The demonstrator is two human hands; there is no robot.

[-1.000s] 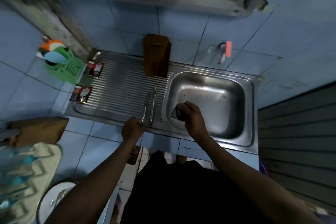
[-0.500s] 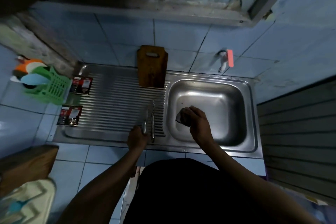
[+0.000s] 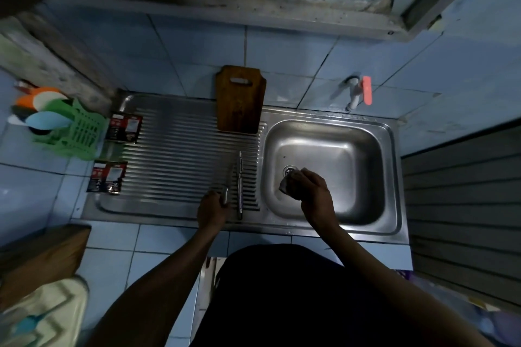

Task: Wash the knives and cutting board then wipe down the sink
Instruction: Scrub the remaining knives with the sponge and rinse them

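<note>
The right hand [image 3: 308,189] curls its fingers around a small dark pad [image 3: 285,185], holding it over the basin of the steel sink [image 3: 324,132], just near of the drain [image 3: 290,169]. The left hand [image 3: 212,209] grips the handle of one knife [image 3: 226,191] on the ribbed drainboard [image 3: 180,160]; a second knife [image 3: 240,186] lies just right of it, blade pointing far. The wooden cutting board [image 3: 239,98] stands at the far edge of the drainboard, leaning against the blue tiled wall [image 3: 197,59]. At far left a green plastic basket [image 3: 81,129] holds coloured utensils. Two dark sachets [image 3: 124,128] lie on the drainboard's left edge. A wall tap [image 3: 355,91] with a pink handle juts out above the sink.
</note>
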